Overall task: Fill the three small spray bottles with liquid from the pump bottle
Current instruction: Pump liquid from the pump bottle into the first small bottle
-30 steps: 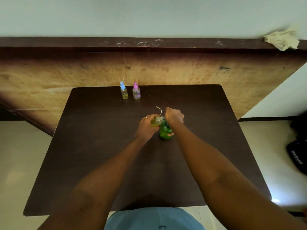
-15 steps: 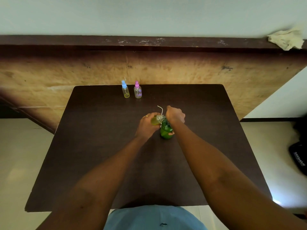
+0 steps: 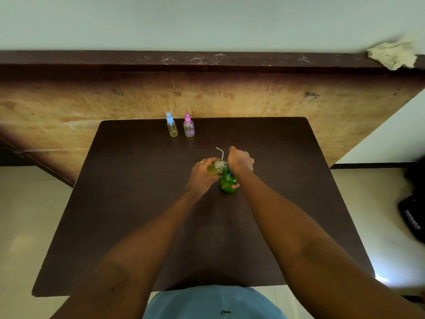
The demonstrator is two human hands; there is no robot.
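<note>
A green pump bottle (image 3: pixel 227 183) stands near the middle of the dark table (image 3: pixel 138 203). My right hand (image 3: pixel 240 160) is curled over its pump head, with the thumb against the bottle's side. My left hand (image 3: pixel 202 177) grips a small clear spray bottle (image 3: pixel 213 169) with yellowish liquid, uncapped and tilted, its mouth at the pump nozzle. A thin white dip tube (image 3: pixel 220 152) sticks up between the hands; which hand holds it is hidden. Two capped small spray bottles stand at the far edge: a blue-capped one (image 3: pixel 172 128) and, next to it, a pink-capped one (image 3: pixel 189 128).
A wooden panel with a dark ledge (image 3: pixel 207 63) rises behind the table. A crumpled cloth (image 3: pixel 393 55) lies on the ledge at the right. A black bag (image 3: pixel 411 217) sits on the floor to the right.
Both hands stay at the pump bottle in the same grip. Only my view has shifted slightly.
</note>
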